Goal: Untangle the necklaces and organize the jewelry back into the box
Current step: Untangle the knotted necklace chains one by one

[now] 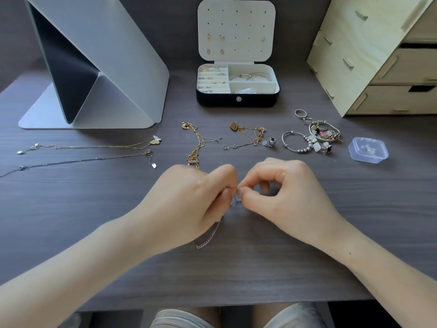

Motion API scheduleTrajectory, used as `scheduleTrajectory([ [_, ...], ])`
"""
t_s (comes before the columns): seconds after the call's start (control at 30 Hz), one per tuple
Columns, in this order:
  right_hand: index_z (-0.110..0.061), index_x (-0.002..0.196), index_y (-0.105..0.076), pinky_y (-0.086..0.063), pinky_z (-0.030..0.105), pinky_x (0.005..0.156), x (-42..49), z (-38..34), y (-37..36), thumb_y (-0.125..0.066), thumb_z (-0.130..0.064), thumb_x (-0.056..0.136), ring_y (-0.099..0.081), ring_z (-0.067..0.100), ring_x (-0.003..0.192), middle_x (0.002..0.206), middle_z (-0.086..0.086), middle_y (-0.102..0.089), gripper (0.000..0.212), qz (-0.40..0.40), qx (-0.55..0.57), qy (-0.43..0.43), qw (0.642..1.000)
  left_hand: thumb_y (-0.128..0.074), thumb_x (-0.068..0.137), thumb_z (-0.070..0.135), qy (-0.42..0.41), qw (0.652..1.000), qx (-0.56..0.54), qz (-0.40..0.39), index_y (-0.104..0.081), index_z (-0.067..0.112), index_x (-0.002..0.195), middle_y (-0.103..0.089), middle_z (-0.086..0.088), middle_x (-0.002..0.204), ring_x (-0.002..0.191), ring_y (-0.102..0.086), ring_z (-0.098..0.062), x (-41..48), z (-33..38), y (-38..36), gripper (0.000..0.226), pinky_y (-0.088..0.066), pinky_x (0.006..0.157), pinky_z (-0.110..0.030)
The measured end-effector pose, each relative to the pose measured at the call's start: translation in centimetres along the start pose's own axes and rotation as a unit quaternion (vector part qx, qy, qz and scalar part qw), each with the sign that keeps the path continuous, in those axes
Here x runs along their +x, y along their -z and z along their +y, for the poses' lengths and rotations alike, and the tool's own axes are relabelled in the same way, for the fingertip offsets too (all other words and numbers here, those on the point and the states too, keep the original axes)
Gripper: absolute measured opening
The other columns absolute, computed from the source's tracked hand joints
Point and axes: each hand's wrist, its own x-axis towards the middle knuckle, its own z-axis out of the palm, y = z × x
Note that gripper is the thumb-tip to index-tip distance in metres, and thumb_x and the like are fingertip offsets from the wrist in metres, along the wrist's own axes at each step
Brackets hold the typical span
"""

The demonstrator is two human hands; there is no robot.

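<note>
Left hand [189,204]: grip closed, thumb and forefinger pinching a silver chain [210,235]. Right hand [283,197]: grip closed, fingertips pinching the same chain where the two hands meet. The pinched part is too small to tell clasp from knot. The chain's free end hangs below the left hand and rests on the table [236,275].

The jewelry box [217,99] stands at the far centre of the table with its lid [236,20] upright. Earrings are pinned to the lid; small pieces sit in the left slots and bangles in the right rear compartment.

Between the box and the hands:
- a gold chain tangle [196,147], its near end just beside the left hand;
- a heart-pendant tangle [250,136], to the right of the gold one;
- a bracelet and charm pile [314,138], further right, with a ring [300,112] just behind it;
- a clear plastic case [368,150], at the far right.

At the left, a butterfly necklace [94,146] and a silver necklace [82,160] lie stretched out, apart from each other.
</note>
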Motion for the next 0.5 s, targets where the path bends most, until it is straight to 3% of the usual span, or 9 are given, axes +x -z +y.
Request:
scheduleTrajectory([
  [0.07, -0.017, 0.061, -0.070, -0.029, 0.016, 0.051, 0.1, -0.1, 0.3, -0.071, -0.015, 0.072, -0.037, 0.006, 0.051, 0.052, -0.006, -0.053, 0.011, -0.022, 0.065, -0.033, 0.997, -0.040, 0.087, 0.022, 0.014, 0.998, -0.057, -0.002, -0.047, 0.019, 0.086, -0.060, 0.011, 0.050, 0.044, -0.050, -0.009, 0.0, 0.2, 0.0, 0.008, -0.039, 0.047, -0.021],
  [0.17, -0.012, 0.063, -0.071, -0.033, 0.029, 0.052, 0.2, 0.1, 0.4, -0.070, -0.008, 0.075, -0.042, 0.014, 0.054, 0.060, 0.014, -0.061, 0.013, -0.040, 0.123, -0.069, 0.989, -0.048, 0.088, 0.018, 0.071, 0.983, -0.170, 0.021, -0.049, 0.021, 0.082, -0.063, 0.015, 0.053, 0.042, -0.049, -0.001, -0.1, 0.5, -0.3, 0.007, -0.034, 0.050, -0.008],
  [0.27, -0.013, 0.066, -0.072, -0.041, 0.039, 0.054, 0.3, 0.1, 0.4, -0.070, -0.012, 0.075, -0.051, 0.019, 0.059, 0.067, 0.019, -0.065, 0.010, -0.043, 0.146, -0.091, 0.984, -0.052, 0.091, 0.017, 0.144, 0.953, -0.263, 0.038, -0.048, 0.023, 0.076, -0.064, 0.011, 0.052, 0.038, -0.049, -0.009, 0.1, 0.9, -0.8, 0.017, -0.039, 0.048, -0.013],
  [0.33, -0.015, 0.065, -0.072, -0.040, 0.034, 0.055, 0.2, 0.4, 0.3, -0.070, -0.016, 0.074, -0.049, 0.015, 0.058, 0.065, 0.013, -0.066, 0.009, -0.038, 0.129, -0.083, 0.987, -0.054, 0.092, 0.014, 0.182, 0.934, -0.304, 0.043, -0.048, 0.021, 0.075, -0.064, 0.007, 0.051, 0.038, -0.050, -0.014, 0.1, 1.0, -0.9, 0.020, -0.041, 0.048, -0.016],
  [0.43, -0.019, 0.060, -0.067, -0.032, 0.012, 0.057, 0.1, 0.3, -0.5, -0.066, -0.020, 0.072, -0.043, 0.006, 0.059, 0.056, -0.013, -0.058, 0.012, 0.042, -0.033, 0.007, 0.999, -0.049, 0.087, 0.025, 0.118, 0.967, -0.216, 0.063, -0.042, 0.024, 0.078, -0.062, 0.011, 0.051, 0.039, -0.048, -0.007, 0.0, 0.9, -1.1, 0.011, -0.041, 0.048, -0.017],
  [0.5, -0.018, 0.059, -0.063, -0.031, 0.012, 0.060, 0.1, 0.1, -1.0, -0.057, -0.023, 0.072, -0.041, 0.008, 0.061, 0.058, -0.013, -0.058, 0.015, 0.075, -0.119, 0.074, 0.987, -0.046, 0.085, 0.024, 0.058, 0.989, -0.110, 0.075, -0.040, 0.025, 0.083, -0.058, 0.010, 0.047, 0.041, -0.047, -0.008, -0.2, 0.4, -1.2, 0.006, -0.041, 0.048, -0.022],
])
